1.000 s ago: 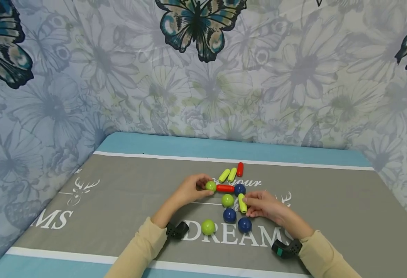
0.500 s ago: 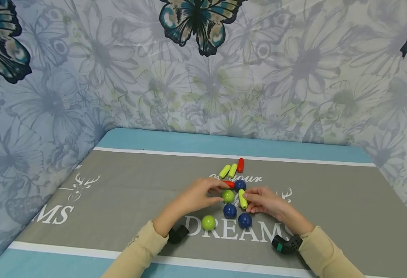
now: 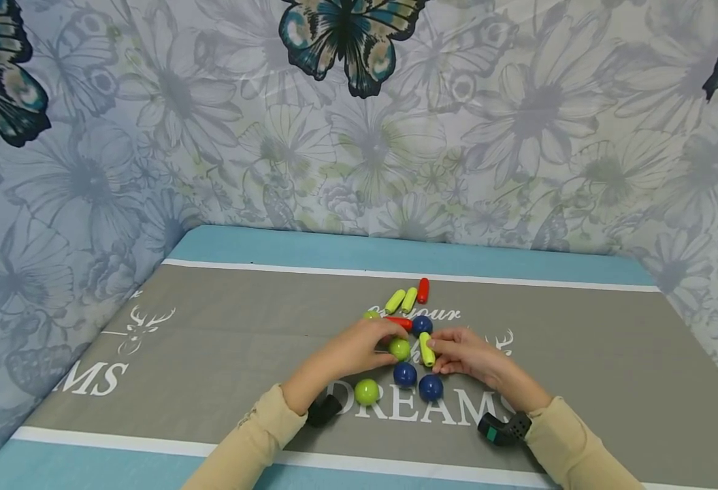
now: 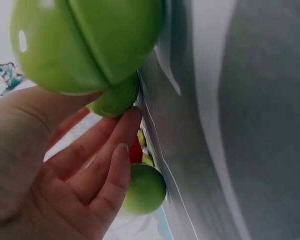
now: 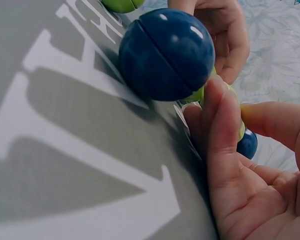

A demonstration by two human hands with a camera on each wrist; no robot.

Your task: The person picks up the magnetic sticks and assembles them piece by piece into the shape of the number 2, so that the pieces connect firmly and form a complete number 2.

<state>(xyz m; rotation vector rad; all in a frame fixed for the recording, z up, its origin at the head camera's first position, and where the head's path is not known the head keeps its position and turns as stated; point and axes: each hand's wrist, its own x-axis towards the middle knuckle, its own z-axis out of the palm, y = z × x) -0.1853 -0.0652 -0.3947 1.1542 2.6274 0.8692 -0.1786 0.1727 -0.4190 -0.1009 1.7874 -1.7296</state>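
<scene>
My left hand [image 3: 355,348] pinches a lime-green ball [image 3: 399,350] between thumb and fingers; the left wrist view shows this ball [image 4: 115,100] at the fingertips. My right hand [image 3: 471,355] grips a yellow-green stick [image 3: 427,350] just right of it. Beyond them lie a red stick [image 3: 400,322], partly behind the left fingers, and a dark blue ball [image 3: 422,325] at its right end. Another green ball [image 3: 371,314] shows past the left hand, mostly covered by it. On the near side sit two blue balls, one [image 3: 404,375] left of the other [image 3: 431,388].
A third green ball [image 3: 367,393] rests by the white lettering, below the left hand. Farther back are two yellow-green sticks, one [image 3: 395,301] beside the other [image 3: 410,299], and a red stick [image 3: 423,290]. The grey mat [image 3: 242,313] lies on a blue table [image 3: 309,245] against a patterned wall.
My left hand has let go of the far-left green ball, moved right and nearer, and taken hold of the middle green ball. The right hand has stayed on the yellow-green stick.
</scene>
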